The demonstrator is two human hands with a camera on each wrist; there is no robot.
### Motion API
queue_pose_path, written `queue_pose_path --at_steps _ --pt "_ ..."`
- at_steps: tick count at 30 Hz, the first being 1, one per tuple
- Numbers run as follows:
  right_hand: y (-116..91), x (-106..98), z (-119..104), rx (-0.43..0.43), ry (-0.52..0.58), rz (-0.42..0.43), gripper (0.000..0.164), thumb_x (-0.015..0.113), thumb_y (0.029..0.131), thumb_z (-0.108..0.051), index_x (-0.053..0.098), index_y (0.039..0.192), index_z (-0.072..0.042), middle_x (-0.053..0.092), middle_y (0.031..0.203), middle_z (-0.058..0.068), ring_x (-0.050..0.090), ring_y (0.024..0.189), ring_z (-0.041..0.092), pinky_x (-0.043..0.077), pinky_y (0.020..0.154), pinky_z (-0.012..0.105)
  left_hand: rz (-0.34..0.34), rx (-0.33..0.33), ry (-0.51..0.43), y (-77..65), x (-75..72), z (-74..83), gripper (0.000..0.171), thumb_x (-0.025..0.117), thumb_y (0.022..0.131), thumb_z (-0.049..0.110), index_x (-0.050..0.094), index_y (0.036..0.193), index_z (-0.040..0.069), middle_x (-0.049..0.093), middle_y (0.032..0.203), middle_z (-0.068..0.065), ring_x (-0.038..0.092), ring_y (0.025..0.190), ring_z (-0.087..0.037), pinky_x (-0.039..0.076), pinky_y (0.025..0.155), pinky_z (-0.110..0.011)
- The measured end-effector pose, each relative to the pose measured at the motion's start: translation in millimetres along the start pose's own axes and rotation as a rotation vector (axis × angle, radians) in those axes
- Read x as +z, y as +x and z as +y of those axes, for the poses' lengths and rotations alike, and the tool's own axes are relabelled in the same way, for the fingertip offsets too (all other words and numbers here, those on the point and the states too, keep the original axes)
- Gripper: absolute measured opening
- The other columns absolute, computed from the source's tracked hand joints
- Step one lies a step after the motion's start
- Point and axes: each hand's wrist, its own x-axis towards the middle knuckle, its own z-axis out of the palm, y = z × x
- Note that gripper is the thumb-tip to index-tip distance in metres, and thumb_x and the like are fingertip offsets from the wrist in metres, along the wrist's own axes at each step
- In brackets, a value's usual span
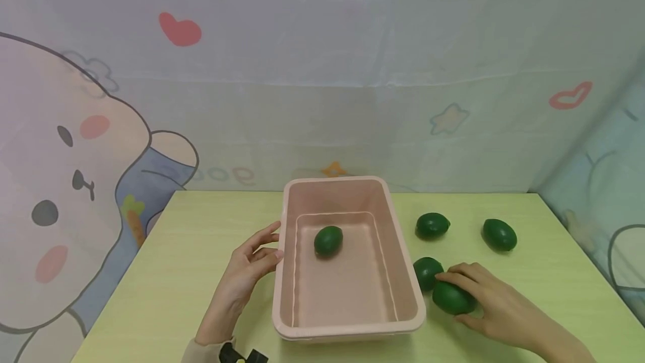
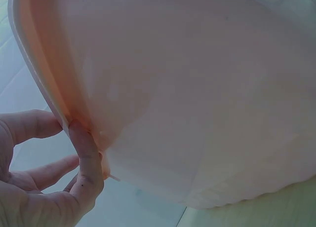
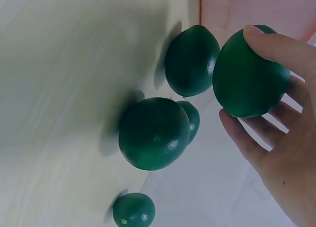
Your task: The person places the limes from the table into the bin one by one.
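A pale pink plastic bin (image 1: 353, 326) stands mid-table with one green lime (image 1: 328, 241) inside. At its left side my left hand (image 1: 254, 259) holds the rim; the left wrist view shows fingers (image 2: 86, 158) bent against the lip of the bin (image 2: 187, 89). My right hand (image 1: 496, 301) grips another lime (image 1: 453, 298) just right of the bin, thumb and fingers around it, as the right wrist view also shows for the held lime (image 3: 252, 74). Beside it, close to the bin's right wall, lies a lime (image 1: 427, 273).
Two more limes, one nearer the bin (image 1: 432, 226) and one farther right (image 1: 499, 234), lie toward the back of the yellow-green table (image 1: 201, 273). The right wrist view shows several loose limes (image 3: 154, 133). A printed cloth (image 1: 327, 71) hangs behind the table.
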Motion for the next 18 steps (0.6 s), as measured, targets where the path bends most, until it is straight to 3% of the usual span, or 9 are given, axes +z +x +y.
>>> queue_pose_path --at_steps 7,10,16,18 --pt "1 -3 1 -0.008 -0.016 0.007 0.08 0.09 0.055 -0.024 0.06 0.128 -0.024 0.054 0.121 -0.012 0.052 0.106 0.004 0.039 0.09 0.005 -0.006 0.007 0.006 -0.1 -0.7 -1.0 0.059 0.062 0.09 0.003 0.042 0.145 0.009 0.049 0.123 -0.005 0.063 0.093 -0.008 0.055 0.082 -0.025" --pt "2 -4 1 -0.01 -0.01 0.006 0.079 0.09 0.055 -0.024 0.06 0.128 -0.024 0.054 0.12 -0.012 0.053 0.105 0.005 0.04 0.089 0.006 -0.013 0.014 0.003 -0.7 -0.7 -0.5 0.059 0.062 0.09 0.003 0.041 0.145 0.007 0.048 0.124 -0.008 0.063 0.094 -0.007 0.055 0.082 -0.025" --pt "5 -9 -1 0.0 -0.021 0.003 0.077 0.09 0.055 -0.024 0.061 0.126 -0.025 0.054 0.119 -0.012 0.052 0.103 0.004 0.051 0.081 0.019 -0.011 0.011 -0.005 -0.6 -0.2 0.0 0.059 0.062 0.09 0.002 0.041 0.145 0.006 0.048 0.123 -0.008 0.063 0.093 -0.007 0.054 0.082 -0.025" --pt "6 -11 -2 0.004 -0.037 0.002 0.076 0.09 0.055 -0.024 0.061 0.126 -0.025 0.054 0.119 -0.012 0.052 0.104 0.003 0.049 0.082 0.017 -0.01 0.008 -0.005 -0.3 -0.2 -0.3 0.059 0.062 0.09 0.002 0.041 0.145 0.006 0.048 0.123 -0.007 0.063 0.092 -0.007 0.055 0.081 -0.025"
